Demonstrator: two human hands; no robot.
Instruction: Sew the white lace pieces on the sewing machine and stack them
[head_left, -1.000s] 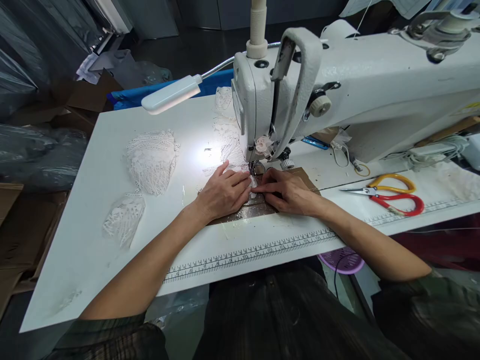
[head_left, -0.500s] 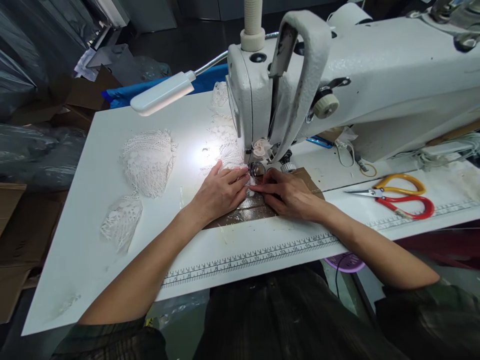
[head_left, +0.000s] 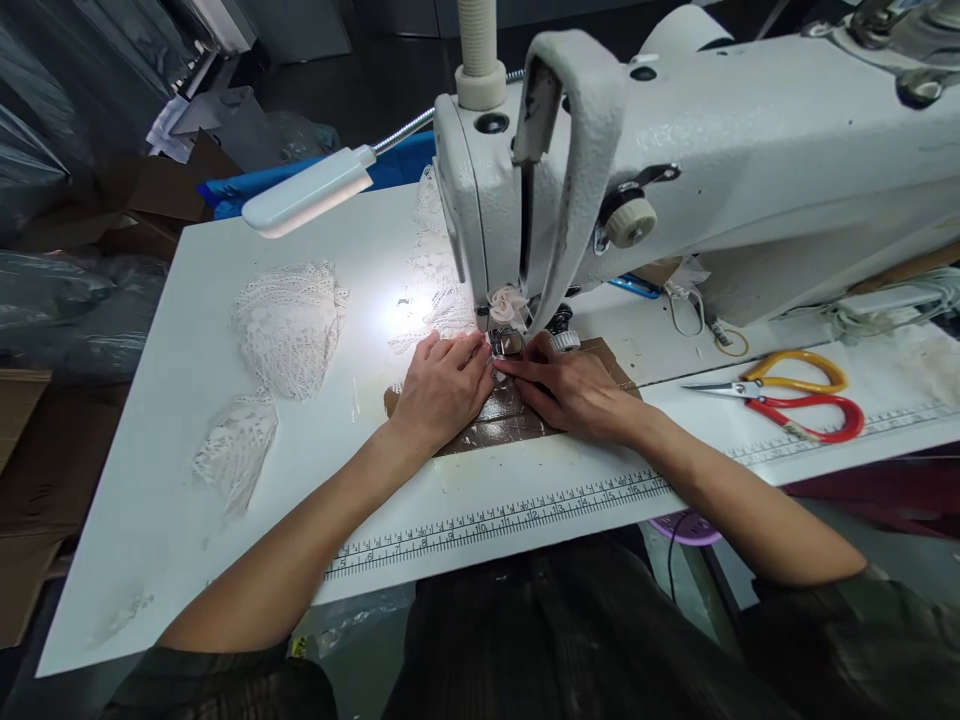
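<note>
My left hand (head_left: 448,385) lies palm down with its fingers flat on a strip of white lace (head_left: 450,308), just left of the presser foot (head_left: 510,342) of a white sewing machine (head_left: 480,210). Close on the foot's right side is my right hand (head_left: 574,385), its index finger stretched to the lace edge in front of the foot and its other fingers bent. It appears to pinch the edge, though the fingertips partly hide it. Beneath both hands is a brown taped plate (head_left: 517,425).
Two white lace pieces (head_left: 289,325) (head_left: 238,450) lie on the left of the white table (head_left: 142,480). Scissors (head_left: 795,390) with yellow and red handles rest at right. A lamp (head_left: 307,190) lights the lace. A printed ruler (head_left: 495,525) runs along the front edge.
The view has shifted slightly, so the machine sits a little further left. Both hands stay at the presser foot, and my left hand's fingers are drawn a little closer together.
</note>
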